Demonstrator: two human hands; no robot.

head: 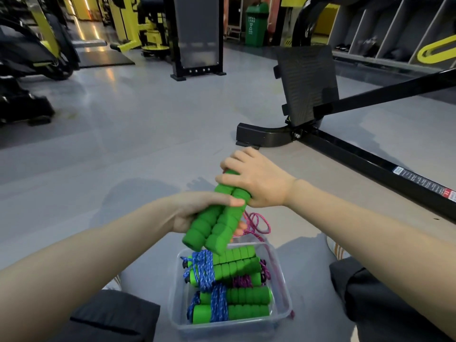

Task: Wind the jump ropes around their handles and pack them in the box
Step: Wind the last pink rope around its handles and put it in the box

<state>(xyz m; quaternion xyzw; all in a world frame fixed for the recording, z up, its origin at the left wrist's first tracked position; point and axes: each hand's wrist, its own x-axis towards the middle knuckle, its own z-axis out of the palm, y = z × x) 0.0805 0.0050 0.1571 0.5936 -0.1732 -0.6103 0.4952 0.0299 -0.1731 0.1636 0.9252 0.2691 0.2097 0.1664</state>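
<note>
Two green foam handles (217,218) lie side by side, held above the box. My left hand (195,211) grips them from the left around their middle, thumb across the top. My right hand (256,181) grips their far end. A pink rope (259,223) hangs in loops from under the handles, down past the box's far rim. The clear plastic box (278,287) sits on the floor between my knees. It holds several wound green-handled ropes (237,299), two with blue rope and one with purple.
A black exercise machine with a footplate (306,85) and a long rail (370,159) stands on the grey floor to the right. More gym machines line the left and back. A green bin (256,23) is far behind. My dark-trousered knees flank the box.
</note>
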